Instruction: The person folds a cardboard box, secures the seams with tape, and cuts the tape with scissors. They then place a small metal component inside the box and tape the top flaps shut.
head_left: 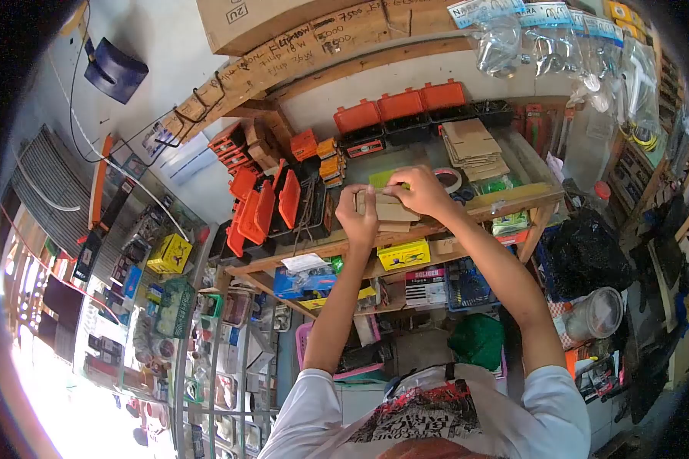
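Over the workbench [482,205], my left hand [357,218] and my right hand [421,191] are raised close together, each with its fingers closed. Between them is a flat piece of brown cardboard [386,209], its upper edge pinched in my fingers. More cardboard shows just beneath it. A yellow-green item [380,178] lies behind my hands. Beside my right hand is a roll of tape [448,180]. A stack of flat cardboard pieces [475,149] rests farther back to the right.
Orange-lidded black boxes [268,206] stand at the left of the bench, and more [400,111] line its back. A yellow box [404,255] sits below the front edge. Plastic-bagged items [551,46] hang at upper right. Glass shelving [207,344] stands at lower left.
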Motion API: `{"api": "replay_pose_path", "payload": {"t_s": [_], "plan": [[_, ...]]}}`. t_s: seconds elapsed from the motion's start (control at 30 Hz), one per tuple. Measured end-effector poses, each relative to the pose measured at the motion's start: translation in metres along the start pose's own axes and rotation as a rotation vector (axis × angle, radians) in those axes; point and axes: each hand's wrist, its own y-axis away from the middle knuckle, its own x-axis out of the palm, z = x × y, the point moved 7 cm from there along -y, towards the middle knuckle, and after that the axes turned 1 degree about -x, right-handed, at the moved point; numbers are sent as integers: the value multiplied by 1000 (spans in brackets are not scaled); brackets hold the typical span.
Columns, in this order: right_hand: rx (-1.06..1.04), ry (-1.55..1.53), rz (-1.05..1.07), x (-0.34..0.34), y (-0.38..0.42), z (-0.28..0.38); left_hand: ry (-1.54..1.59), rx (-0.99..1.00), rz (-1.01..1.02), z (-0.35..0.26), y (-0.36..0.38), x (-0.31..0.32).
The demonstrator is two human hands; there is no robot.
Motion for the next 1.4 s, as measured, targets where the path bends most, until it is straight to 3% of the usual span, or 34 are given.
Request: {"api": "replay_pose_path", "payload": {"t_s": [0.17, 0.33, 0.6, 0.63, 0.7, 0.8, 0.87, 0.9, 0.97, 1.07, 1.17, 1.2, 1.4], "plan": [[118, 16, -18, 10, 1, -12, 13, -37, 3, 2, -6, 0], [248, -18, 24, 22, 6, -15, 127, -301, 2, 42, -7, -5], [207, 105, -2, 10, 23, -38, 199, -591, 21, 136, -13, 13], [194, 124, -17, 0, 20, -35, 170, -545, 14, 137, -18, 10], [447, 83, 55, -19, 29, -66, 115, -455, -4, 137, -24, 7], [407, 360, 96, -50, 45, -80, 134, -529, 18, 124, -27, 5], [407, 625, 213, -55, 59, -77, 67, -382, -3, 90, -31, -2], [371, 548, 175, -57, 63, -69, 31, -310, -14, 77, -31, -6], [244, 711, 154, -53, 71, -75, -40, -166, 5, 76, -31, -5], [301, 599, 133, -50, 73, -86, -134, 68, 87, 6, -30, -12], [185, 556, -11, -60, 61, -56, -144, 212, 21, -25, -16, -14], [212, 387, -59, -62, 60, -51, -111, 160, 61, -39, -15, -14], [26, 53, -189, -78, 54, 37, 153, -118, 226, -68, 2, -3]]}}
